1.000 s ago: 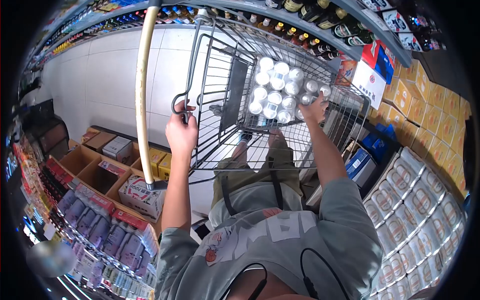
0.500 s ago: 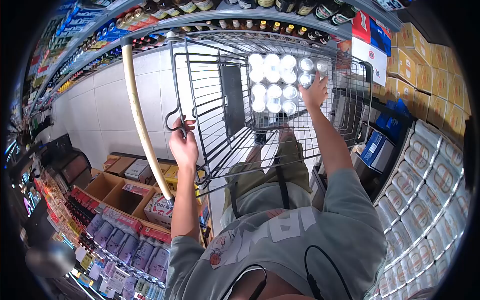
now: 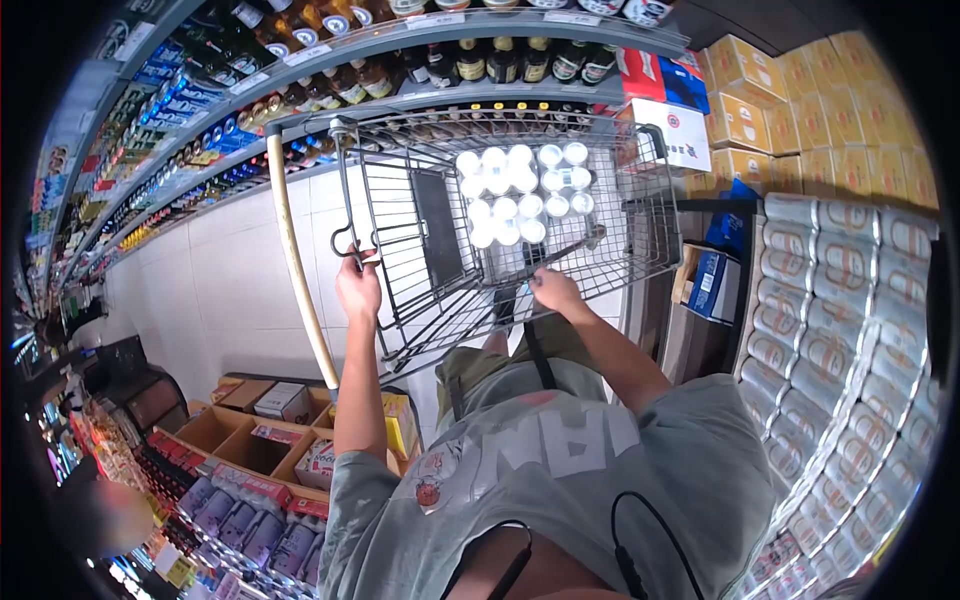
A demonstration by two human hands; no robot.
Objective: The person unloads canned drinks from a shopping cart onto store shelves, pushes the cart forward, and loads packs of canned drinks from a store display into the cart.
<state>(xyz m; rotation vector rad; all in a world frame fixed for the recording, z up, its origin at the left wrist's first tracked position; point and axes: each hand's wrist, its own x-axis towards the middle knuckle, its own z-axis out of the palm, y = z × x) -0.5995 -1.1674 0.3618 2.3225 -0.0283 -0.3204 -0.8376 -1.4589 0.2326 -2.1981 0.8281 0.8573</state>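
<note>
A wire shopping cart (image 3: pixel 640 240) stands in front of me, with several white-topped cans (image 3: pixel 505 207) grouped inside it. At the cart's handle end, my left hand (image 3: pixel 358 287) is closed around the dark metal frame beside the curved loop. My right hand (image 3: pixel 556 291) is at the near side of the basket, below the cans, its fingers curled on the wire side; the fingertips are partly hidden. The cart's long pale handle bar (image 3: pixel 290 240) lies left of my left hand.
Bottle shelves (image 3: pixel 420 95) run along the far side. Yellow cartons (image 3: pixel 825 120) and stacked can packs (image 3: pixel 830 290) are at the right, near a blue box (image 3: pixel 713 285). Open cardboard boxes (image 3: pixel 255 450) and purple bottles (image 3: pixel 240 525) stand at lower left. Tiled floor (image 3: pixel 215 255) shows at left.
My right hand has moved off the cans at the right of the group, down and left to the basket's near side. My left hand stays on the frame. The view has turned rightward.
</note>
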